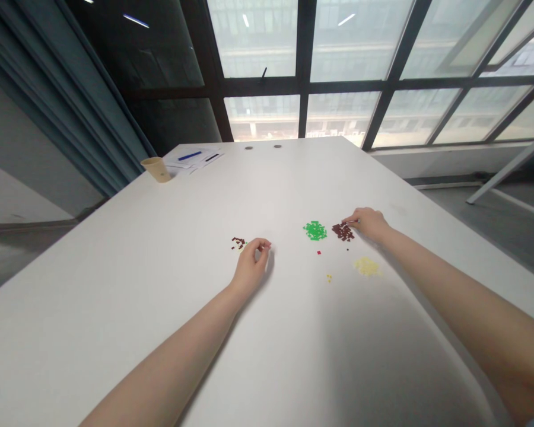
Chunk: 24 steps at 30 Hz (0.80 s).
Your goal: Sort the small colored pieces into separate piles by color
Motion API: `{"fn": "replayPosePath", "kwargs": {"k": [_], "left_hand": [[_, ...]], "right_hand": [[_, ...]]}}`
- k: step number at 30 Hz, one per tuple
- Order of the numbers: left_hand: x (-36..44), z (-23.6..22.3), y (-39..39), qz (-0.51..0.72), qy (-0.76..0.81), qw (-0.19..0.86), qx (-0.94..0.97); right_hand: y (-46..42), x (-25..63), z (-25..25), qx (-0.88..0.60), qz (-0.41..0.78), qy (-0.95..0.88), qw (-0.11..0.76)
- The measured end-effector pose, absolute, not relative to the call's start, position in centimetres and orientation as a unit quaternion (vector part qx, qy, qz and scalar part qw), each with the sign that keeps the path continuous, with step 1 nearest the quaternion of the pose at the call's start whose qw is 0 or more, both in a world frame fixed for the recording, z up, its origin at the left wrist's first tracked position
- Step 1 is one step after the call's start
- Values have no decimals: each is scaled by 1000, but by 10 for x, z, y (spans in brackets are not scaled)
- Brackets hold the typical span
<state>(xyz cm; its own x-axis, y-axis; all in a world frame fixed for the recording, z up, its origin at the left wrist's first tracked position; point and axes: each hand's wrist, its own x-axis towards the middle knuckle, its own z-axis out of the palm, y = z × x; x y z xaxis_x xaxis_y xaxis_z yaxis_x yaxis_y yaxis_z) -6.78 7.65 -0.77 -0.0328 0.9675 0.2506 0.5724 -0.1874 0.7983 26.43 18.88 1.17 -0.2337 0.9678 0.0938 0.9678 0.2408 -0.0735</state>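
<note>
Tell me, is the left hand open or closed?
Closed: the left hand has its fingers curled together in a pinch, just beside the small scatter of dark red bits. Whether they hold anything, I cannot tell.

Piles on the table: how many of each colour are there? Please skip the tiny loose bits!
Green pile: 1
Dark red piles: 2
Pale yellow pile: 1
Total: 4
</note>
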Motion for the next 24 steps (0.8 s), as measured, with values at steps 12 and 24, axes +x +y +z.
{"fn": "replayPosePath", "kwargs": {"k": [12,24], "left_hand": [[-76,4,83,473,620,188,597],[-119,-5,101,344,722,-9,601]], "right_hand": [[164,257,49,-597,-32,-776,201],[-32,134,25,-156,106,-956,226]]}}
